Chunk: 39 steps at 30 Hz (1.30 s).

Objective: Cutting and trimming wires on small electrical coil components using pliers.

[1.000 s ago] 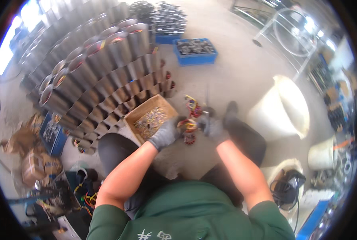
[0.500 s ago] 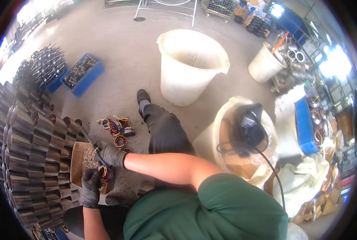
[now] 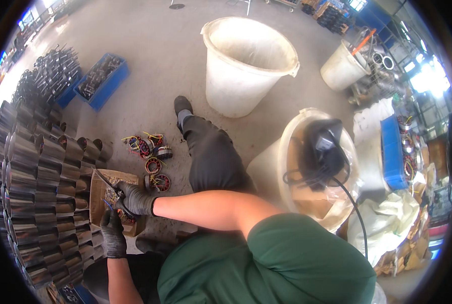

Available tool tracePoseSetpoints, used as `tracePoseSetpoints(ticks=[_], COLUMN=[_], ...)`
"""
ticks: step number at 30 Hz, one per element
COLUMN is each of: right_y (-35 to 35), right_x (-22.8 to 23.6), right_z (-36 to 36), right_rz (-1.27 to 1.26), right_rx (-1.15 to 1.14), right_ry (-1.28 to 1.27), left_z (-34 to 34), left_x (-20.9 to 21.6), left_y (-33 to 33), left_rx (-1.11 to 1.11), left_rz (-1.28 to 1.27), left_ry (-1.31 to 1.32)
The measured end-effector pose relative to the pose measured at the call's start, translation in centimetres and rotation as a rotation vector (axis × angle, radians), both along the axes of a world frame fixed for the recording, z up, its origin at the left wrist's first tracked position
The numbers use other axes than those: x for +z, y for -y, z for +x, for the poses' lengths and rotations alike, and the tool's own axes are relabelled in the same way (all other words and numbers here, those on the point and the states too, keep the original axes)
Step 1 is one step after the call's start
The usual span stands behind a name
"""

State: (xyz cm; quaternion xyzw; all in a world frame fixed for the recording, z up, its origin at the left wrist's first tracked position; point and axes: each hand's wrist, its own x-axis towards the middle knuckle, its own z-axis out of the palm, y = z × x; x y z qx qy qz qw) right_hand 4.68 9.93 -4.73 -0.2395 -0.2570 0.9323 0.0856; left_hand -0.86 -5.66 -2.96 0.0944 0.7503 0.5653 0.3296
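Both my hands wear dark grey gloves and meet over an open cardboard box (image 3: pixel 98 188) of small metal parts on the floor at lower left. My right hand (image 3: pixel 134 198) grips a thin metal tool whose tip points up and left over the box. My left hand (image 3: pixel 112 232) is just below it at the box's near edge, fingers curled around a small part with a blue wire. Several wound motor coils with red, yellow and green wires (image 3: pixel 152 163) lie on the floor just right of the box, beside my outstretched leg.
Stacked shiny metal tubes (image 3: pixel 33 192) fill the left side. A blue crate of parts (image 3: pixel 100 81) sits behind. A large white bucket (image 3: pixel 246 63) stands ahead, a second one (image 3: pixel 343 66) farther right, and a tub holding a black power tool (image 3: pixel 323 147) with its cable sits at right.
My head has turned right, bringing the buckets and tub into view. Both hands left the coils and went to the cardboard box; the right hand now holds the tool over it.
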Motion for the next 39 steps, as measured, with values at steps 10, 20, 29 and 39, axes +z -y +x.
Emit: tracePoseSetpoints(ticks=[10,20,29,39], right_y=[0.4,1.3,0.5,-0.1], right_x=[-3.2,-3.7,-2.8,1.0], right_z=[-0.7,0.4,1.6,0.6], right_rz=[0.834,0.591,0.486,0.053], right_rx=[0.176,0.434,0.692,0.734], right_ry=[0.055,-0.063,0.085,0.163], left_z=[-2.2,-4.1,-4.0,-3.2], left_x=[-3.2,-1.1,-2.9,-1.1], left_y=[1.3,6.4,5.0,4.4], left_rx=[0.066,0.275,0.381,0.152], left_rz=[0.056,0.036,-0.065,-0.152], left_ry=[-0.239,-0.109,-0.022,-0.071])
